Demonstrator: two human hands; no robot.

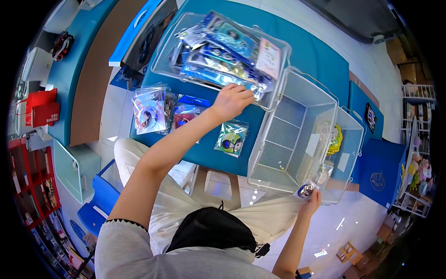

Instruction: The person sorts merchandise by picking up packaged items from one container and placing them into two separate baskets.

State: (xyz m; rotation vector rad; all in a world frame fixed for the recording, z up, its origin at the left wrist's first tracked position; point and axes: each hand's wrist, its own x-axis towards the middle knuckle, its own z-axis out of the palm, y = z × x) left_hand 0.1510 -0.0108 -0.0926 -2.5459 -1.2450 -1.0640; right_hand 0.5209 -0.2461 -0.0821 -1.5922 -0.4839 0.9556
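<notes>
From my end of the feed, I have the teal desk (318, 51) spread widest, with three wire baskets along it: the full basket (162, 58) at the upper left, the middle basket (283, 135) just beside it with its mesh floor exposed, and the right-hand basket (351, 139) next to that, a yellow bundle (335, 139) showing inside or through its mesh. The left arm slants up from the lower left, elbow bent, forearm crossing over the desk; the right forearm rises from the lower edge, bare and angled slightly right. I see the left hand (231, 102) palm down at the near edge of the full basket, its fingers bent together against the rim or the glossy packets (223, 58) heaped within — I cannot tell which, nor whether they grip. To its left lies a pile of clear sleeves (149, 114), and below it a single sleeved round badge (231, 143) rests on the desk. The right hand (313, 201) is turned upward near the middle basket's lower right corner, fingers drawn narrow — they pinch the edge of a small dark badge packet (306, 190), which sits in front of the mesh there.
</notes>
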